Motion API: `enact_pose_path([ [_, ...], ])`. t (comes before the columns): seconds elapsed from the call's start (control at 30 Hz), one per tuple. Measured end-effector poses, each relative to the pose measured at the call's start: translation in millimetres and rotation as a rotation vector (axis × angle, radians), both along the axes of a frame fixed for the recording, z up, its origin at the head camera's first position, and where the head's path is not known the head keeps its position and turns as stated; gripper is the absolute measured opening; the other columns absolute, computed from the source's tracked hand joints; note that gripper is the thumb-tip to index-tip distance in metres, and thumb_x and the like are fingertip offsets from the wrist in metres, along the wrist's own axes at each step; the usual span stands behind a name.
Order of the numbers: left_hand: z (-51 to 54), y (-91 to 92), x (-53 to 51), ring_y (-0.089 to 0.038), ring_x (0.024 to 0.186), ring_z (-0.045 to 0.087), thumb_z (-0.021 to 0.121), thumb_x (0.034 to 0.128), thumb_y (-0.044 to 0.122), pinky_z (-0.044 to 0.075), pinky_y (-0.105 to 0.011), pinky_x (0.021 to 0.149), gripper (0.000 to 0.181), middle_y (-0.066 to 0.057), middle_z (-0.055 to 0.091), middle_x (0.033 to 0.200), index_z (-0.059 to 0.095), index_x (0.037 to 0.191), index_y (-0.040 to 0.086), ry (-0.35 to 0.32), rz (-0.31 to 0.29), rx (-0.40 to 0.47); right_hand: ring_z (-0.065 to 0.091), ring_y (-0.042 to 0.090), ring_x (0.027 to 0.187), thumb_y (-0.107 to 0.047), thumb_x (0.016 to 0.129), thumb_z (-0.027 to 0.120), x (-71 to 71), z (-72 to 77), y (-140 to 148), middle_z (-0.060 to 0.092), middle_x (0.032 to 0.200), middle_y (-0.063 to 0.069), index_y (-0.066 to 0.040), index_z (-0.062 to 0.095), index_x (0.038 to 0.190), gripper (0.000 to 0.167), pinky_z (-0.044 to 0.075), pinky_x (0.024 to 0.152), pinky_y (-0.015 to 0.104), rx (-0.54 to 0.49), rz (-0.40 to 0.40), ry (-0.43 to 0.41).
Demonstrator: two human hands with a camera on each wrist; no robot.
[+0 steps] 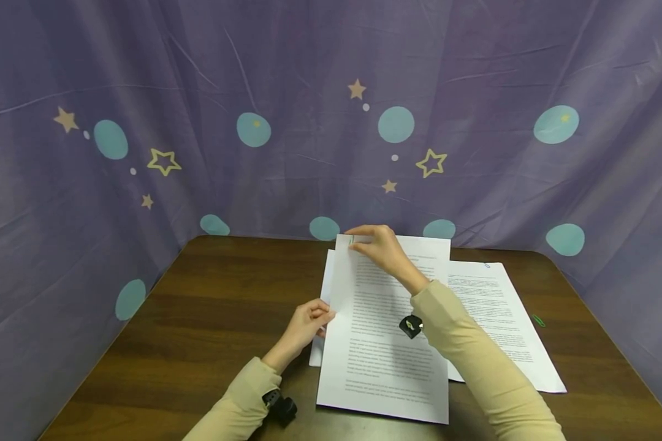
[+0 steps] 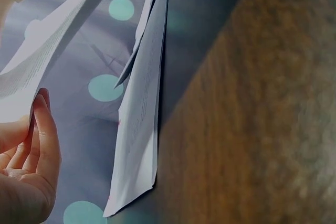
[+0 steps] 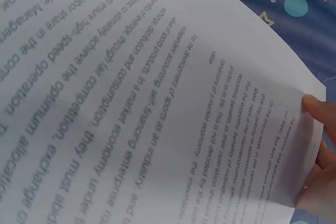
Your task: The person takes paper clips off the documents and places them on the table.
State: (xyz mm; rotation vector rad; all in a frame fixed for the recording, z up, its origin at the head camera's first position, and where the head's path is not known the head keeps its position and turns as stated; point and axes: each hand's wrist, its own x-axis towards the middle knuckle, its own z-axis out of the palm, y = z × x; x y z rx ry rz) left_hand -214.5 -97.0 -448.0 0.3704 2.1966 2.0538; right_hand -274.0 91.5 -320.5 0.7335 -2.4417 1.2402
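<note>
A printed paper sheet [image 1: 391, 343] is raised in front of me, its lower edge toward me; I cannot tell how many sheets it holds. My left hand [image 1: 308, 320] pinches its left edge between thumb and fingers, and the left wrist view shows this hand [image 2: 31, 166] on the sheet [image 2: 44, 51]. At the top left corner, my right hand [image 1: 380, 248] has finger and thumb around a small green paper clip [image 1: 351, 239] on the top edge. In the right wrist view the sheet [image 3: 173, 77] hides much of the right hand [image 3: 320, 177], and the clip does not show.
Behind the raised sheet lie white papers [image 1: 315, 352] on the brown wooden table [image 1: 209, 318]. To the right is a printed stack [image 1: 507, 324] with a blue paper clip [image 1: 486, 265]. A loose green paper clip [image 1: 538, 320] lies beside it. A purple curtain [image 1: 309, 177] hangs behind.
</note>
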Motion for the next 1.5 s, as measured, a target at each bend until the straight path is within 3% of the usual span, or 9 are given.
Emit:
enact_pose_path([
  [0.33, 2.7, -3.8, -3.7, -0.008, 0.051, 0.05, 0.055, 0.0818, -0.007, 0.048, -0.047, 0.05, 0.014, -0.018, 0.06, 0.07, 0.047, 0.083, -0.018, 0.037, -0.035, -0.013, 0.058, 0.024, 0.097, -0.004, 0.078, 0.065, 2.4, 5.8, 2.4, 0.064, 0.101, 0.013, -0.001, 0.066, 0.099, 0.021, 0.047, 0.081, 0.034, 0.037, 0.05, -0.041],
  [0.57, 1.6, -3.7, -0.3, -0.006, 0.051, 0.05, 0.058, 0.0822, -0.001, 0.049, -0.026, 0.047, 0.017, 0.0, 0.058, 0.064, 0.048, 0.084, -0.014, 0.031, -0.036, -0.016, 0.057, 0.025, 0.099, 0.0, 0.078, 0.064, 2.2, 3.2, 0.5, 0.064, 0.101, 0.014, 0.0, 0.065, 0.099, 0.021, 0.047, 0.082, 0.034, 0.01, 0.065, -0.037],
  [0.63, 0.6, -3.2, 0.4, -0.006, 0.052, 0.051, 0.058, 0.0819, -0.001, 0.049, -0.025, 0.047, 0.017, 0.002, 0.058, 0.064, 0.048, 0.084, -0.014, 0.035, -0.032, -0.011, 0.057, 0.025, 0.099, 0.0, 0.078, 0.064, 2.3, 2.9, 0.0, 0.064, 0.101, 0.014, 0.0, 0.065, 0.099, 0.021, 0.047, 0.082, 0.033, 0.002, 0.064, -0.032],
  [0.73, 1.8, -3.5, 1.0, -0.006, 0.051, 0.051, 0.059, 0.0816, -0.001, 0.049, -0.026, 0.047, 0.016, -0.001, 0.059, 0.064, 0.049, 0.083, -0.014, 0.041, -0.025, -0.006, 0.058, 0.025, 0.098, 0.0, 0.078, 0.064, 2.7, 4.0, -0.3, 0.064, 0.101, 0.014, 0.0, 0.065, 0.099, 0.021, 0.048, 0.08, 0.032, -0.017, 0.06, -0.035],
  [0.9, 19.1, -2.3, 8.6, -0.008, 0.051, 0.05, 0.056, 0.082, -0.005, 0.05, -0.031, 0.049, 0.013, -0.012, 0.06, 0.067, 0.049, 0.083, -0.016, 0.029, -0.023, -0.035, 0.061, 0.027, 0.092, 0.001, 0.079, 0.063, 7.0, 9.8, 0.3, 0.063, 0.102, 0.016, 0.001, 0.064, 0.099, 0.021, 0.05, 0.075, 0.03, -0.102, 0.055, -0.102],
  [0.97, 20.1, -2.1, 8.2, -0.009, 0.052, 0.05, 0.055, 0.082, -0.006, 0.05, -0.032, 0.049, 0.012, -0.013, 0.06, 0.067, 0.048, 0.083, -0.016, 0.017, -0.022, -0.035, 0.061, 0.028, 0.091, 0.0, 0.079, 0.063, 7.3, 10.6, 0.8, 0.063, 0.101, 0.017, 0.002, 0.064, 0.1, 0.021, 0.05, 0.075, 0.03, -0.123, 0.051, -0.114],
  [1.13, 4.3, -3.4, -2.1, -0.007, 0.052, 0.051, 0.058, 0.0819, -0.003, 0.049, -0.027, 0.048, 0.014, -0.004, 0.06, 0.065, 0.05, 0.083, -0.014, 0.004, -0.018, -0.011, 0.062, 0.024, 0.086, -0.005, 0.079, 0.065, 3.4, 7.2, 3.6, 0.065, 0.095, 0.015, -0.001, 0.064, 0.102, 0.023, 0.05, 0.075, 0.03, -0.165, 0.027, -0.09],
  [1.33, -1.0, -4.6, -1.8, -0.007, 0.051, 0.051, 0.058, 0.0816, -0.001, 0.048, -0.024, 0.046, 0.016, -0.008, 0.061, 0.067, 0.049, 0.084, -0.015, 0.025, -0.014, -0.02, 0.062, 0.02, 0.085, -0.014, 0.079, 0.066, 3.3, 12.4, 11.7, 0.065, 0.09, 0.012, -0.007, 0.063, 0.107, 0.029, 0.049, 0.073, 0.031, -0.228, 0.003, -0.115],
  [1.5, -2.7, -8.3, -2.7, -0.007, 0.05, 0.05, 0.059, 0.0804, -0.004, 0.046, -0.021, 0.045, 0.014, -0.011, 0.062, 0.068, 0.05, 0.084, -0.015, 0.015, 0.038, -0.011, 0.06, 0.019, 0.093, -0.018, 0.081, 0.064, 3.2, 17.5, 21.6, 0.063, 0.102, 0.01, -0.012, 0.062, 0.111, 0.031, 0.048, 0.078, 0.033, -0.215, 0.011, -0.164],
])
